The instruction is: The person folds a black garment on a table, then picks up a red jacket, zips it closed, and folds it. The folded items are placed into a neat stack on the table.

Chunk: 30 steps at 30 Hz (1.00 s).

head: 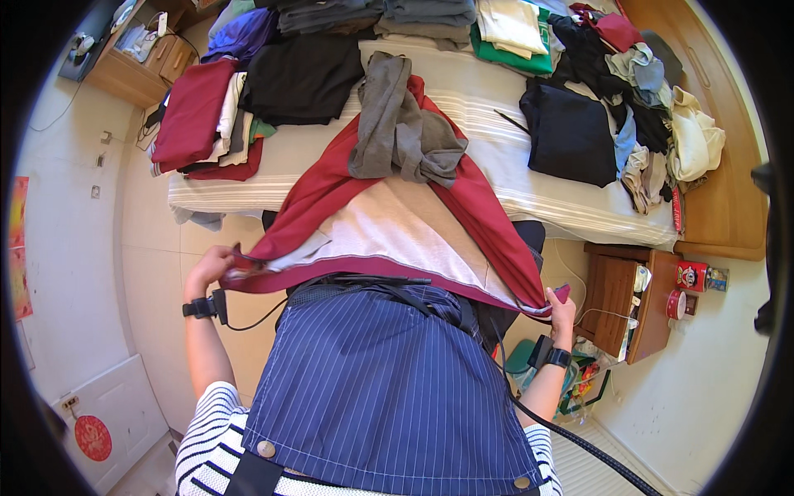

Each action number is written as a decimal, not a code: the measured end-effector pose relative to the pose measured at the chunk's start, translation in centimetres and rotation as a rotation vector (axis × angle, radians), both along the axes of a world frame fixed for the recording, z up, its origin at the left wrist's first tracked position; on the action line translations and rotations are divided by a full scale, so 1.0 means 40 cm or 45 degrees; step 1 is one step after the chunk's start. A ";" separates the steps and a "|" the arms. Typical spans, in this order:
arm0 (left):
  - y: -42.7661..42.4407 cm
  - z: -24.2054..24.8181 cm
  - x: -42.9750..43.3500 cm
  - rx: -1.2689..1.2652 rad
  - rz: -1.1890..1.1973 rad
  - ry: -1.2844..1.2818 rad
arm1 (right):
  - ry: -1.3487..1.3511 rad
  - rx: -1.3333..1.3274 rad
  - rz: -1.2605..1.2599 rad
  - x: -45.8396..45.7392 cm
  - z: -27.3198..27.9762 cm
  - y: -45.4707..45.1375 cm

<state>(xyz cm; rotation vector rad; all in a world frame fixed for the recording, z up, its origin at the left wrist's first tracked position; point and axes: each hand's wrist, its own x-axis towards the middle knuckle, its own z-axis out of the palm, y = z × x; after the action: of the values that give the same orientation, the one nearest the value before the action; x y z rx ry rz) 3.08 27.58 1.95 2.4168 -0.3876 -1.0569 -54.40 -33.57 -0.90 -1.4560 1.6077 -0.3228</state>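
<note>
A red garment with a pale inner side is stretched wide in front of my body, its far part lying on the bed. My left hand grips one end of its dark red ribbed hem. At the other end, my right hand pinches the hem's corner, a bit of it sticking up past the fingers. A crumpled grey-brown cloth lies over the garment's far part, so what is beneath cannot be seen. Both wrists wear black straps with small devices.
The bed has a striped cover. Folded dark red clothes and black clothes lie on its left. A folded black garment and loose clothes lie right, by the wooden headboard. An open-drawered nightstand stands right.
</note>
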 end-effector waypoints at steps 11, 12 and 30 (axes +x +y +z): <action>-0.681 0.093 0.003 -0.656 -0.161 -0.374 | -0.402 -0.185 0.938 0.588 0.177 -0.030; -0.749 0.087 -0.010 -0.746 -0.199 -0.424 | -0.312 -0.283 1.095 0.672 0.180 0.008; -0.823 0.204 0.416 -1.666 0.767 -0.499 | -0.709 -0.323 0.584 0.988 0.349 -0.291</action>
<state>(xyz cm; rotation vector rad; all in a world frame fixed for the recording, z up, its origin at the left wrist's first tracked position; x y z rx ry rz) 19.74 -5.36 10.10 1.3282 -0.2892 0.0489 -14.89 -45.22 13.06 -1.6869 0.7853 -0.6144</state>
